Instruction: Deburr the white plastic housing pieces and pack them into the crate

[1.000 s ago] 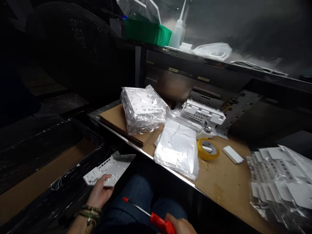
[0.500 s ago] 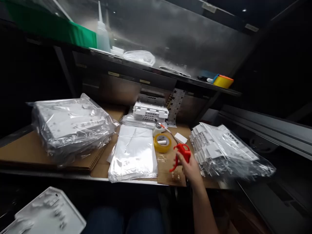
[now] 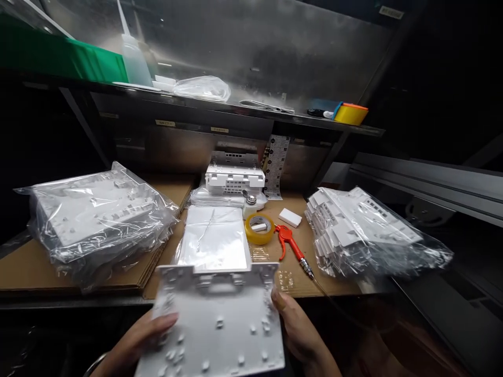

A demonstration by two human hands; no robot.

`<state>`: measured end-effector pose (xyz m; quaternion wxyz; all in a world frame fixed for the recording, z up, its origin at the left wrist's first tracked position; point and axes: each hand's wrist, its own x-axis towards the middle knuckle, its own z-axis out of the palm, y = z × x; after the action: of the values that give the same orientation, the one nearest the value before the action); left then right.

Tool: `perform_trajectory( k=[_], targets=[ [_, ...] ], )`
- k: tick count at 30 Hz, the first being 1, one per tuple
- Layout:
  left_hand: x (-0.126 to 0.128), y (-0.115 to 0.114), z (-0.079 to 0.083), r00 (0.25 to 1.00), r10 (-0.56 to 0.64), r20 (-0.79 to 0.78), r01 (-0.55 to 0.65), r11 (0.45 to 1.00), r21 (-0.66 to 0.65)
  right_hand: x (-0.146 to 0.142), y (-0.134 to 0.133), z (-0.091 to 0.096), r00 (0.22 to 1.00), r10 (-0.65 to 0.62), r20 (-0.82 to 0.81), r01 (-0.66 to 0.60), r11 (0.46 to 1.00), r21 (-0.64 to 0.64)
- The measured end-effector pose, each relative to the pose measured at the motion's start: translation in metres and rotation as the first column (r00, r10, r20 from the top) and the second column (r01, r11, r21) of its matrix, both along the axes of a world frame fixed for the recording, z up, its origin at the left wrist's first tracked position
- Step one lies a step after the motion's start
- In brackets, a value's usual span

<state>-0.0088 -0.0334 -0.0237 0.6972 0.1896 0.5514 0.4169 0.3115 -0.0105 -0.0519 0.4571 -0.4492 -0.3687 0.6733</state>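
The white panel [image 3: 220,335] fills the room between left hand [image 3: 135,337] and right hand [image 3: 301,330]; ahead, a bagged pile [image 3: 102,209] at left and bagged stack [image 3: 357,225] at right hem the way, with a narrow cardboard strip [image 3: 305,238] passable between that stack and the red air gun [image 3: 291,242]

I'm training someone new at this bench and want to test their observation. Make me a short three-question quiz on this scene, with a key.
1. True or false: the left hand and the right hand both hold the white panel.

2. Which of these lies just to the right of the yellow tape roll?
A) green bin
B) red tool
C) white squeeze bottle

3. Fill in: the bag of white parts on the left side of the bench lies on brown ____.

Key: 1. True. 2. B. 3. Cardboard.
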Motion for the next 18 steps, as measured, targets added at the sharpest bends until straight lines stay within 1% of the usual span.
perform_trajectory(
  k=[1, 2, 3, 5, 6, 8, 10, 12, 15, 18],
  targets=[
    [0.013, 0.013, 0.005, 0.982, -0.124, -0.146, 0.142, 0.983, 0.119, 0.006, -0.009, 0.000, 0.993, -0.047, -0.105, 0.037, 0.994, -0.102],
    [0.026, 0.027, 0.009, 0.924, -0.197, -0.328, 0.293, 0.915, 0.278, 0.016, -0.016, 0.001, 0.977, -0.144, -0.158, 0.115, 0.977, -0.179],
    [0.037, 0.039, 0.010, 0.898, -0.188, -0.397, 0.337, 0.876, 0.346, 0.027, -0.020, 0.004, 0.950, -0.256, -0.177, 0.212, 0.949, -0.233],
    [0.054, 0.057, 0.008, 0.830, -0.135, -0.541, 0.411, 0.804, 0.430, 0.050, -0.025, 0.012, 0.877, -0.443, -0.186, 0.386, 0.880, -0.279],
    [0.059, 0.062, 0.005, 0.802, -0.105, -0.589, 0.428, 0.787, 0.444, 0.061, -0.026, 0.016, 0.841, -0.506, -0.193, 0.447, 0.850, -0.280],
    [0.065, 0.068, -0.005, 0.733, -0.070, -0.676, 0.481, 0.756, 0.444, 0.076, -0.028, 0.024, 0.785, -0.580, -0.218, 0.524, 0.809, -0.266],
    [0.066, 0.072, -0.014, 0.682, -0.061, -0.729, 0.524, 0.736, 0.429, 0.084, -0.029, 0.029, 0.752, -0.617, -0.233, 0.569, 0.785, -0.245],
    [0.063, 0.078, -0.018, 0.651, -0.059, -0.757, 0.545, 0.730, 0.412, 0.085, -0.029, 0.032, 0.738, -0.636, -0.227, 0.596, 0.772, -0.223],
    [0.054, 0.096, -0.013, 0.643, -0.084, -0.761, 0.551, 0.741, 0.384, 0.082, -0.026, 0.031, 0.734, -0.644, -0.213, 0.609, 0.764, -0.212],
    [0.045, 0.117, -0.006, 0.676, -0.193, -0.711, 0.565, 0.756, 0.332, 0.079, -0.024, 0.028, 0.729, -0.656, -0.197, 0.615, 0.753, -0.233]
  ],
)
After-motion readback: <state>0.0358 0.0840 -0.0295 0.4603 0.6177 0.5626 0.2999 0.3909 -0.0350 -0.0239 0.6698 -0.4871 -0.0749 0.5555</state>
